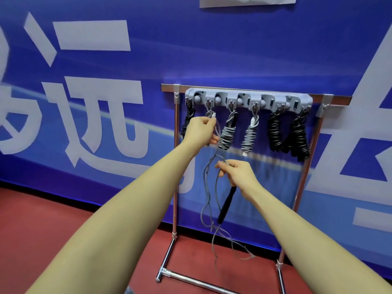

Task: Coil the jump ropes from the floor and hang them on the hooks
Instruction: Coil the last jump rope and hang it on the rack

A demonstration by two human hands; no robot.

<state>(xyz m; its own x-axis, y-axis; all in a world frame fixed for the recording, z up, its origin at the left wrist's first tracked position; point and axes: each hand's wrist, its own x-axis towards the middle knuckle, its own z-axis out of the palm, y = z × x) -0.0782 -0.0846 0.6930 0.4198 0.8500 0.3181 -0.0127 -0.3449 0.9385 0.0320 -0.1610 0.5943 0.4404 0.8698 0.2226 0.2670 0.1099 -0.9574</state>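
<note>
Left hand, raised to the second hook from the left on the grey hook rail: fingers curled tight round the upper part of a grey jump rope, with a white handle tip just showing above the knuckles. Right hand, lower and a little nearer: thumb and forefinger pinch several grey strands together, the remaining fingers folded in; a black handle hangs tilted just below this hand. From the two hands the loose cord falls in long loops, its lowest turns reaching the red floor inside the base of the chrome stand.

On the rail, left to right: a black coil partly hidden behind the left hand; the rope in hand; two grey coils wound tight, the right one with white handle ends showing; two black coils at the far end, hanging side by side.

Behind the stand, a blue banner with large white Chinese characters; one reads 远, the others are cut off by the frame. A white sheet at the top edge carries no legible writing
</note>
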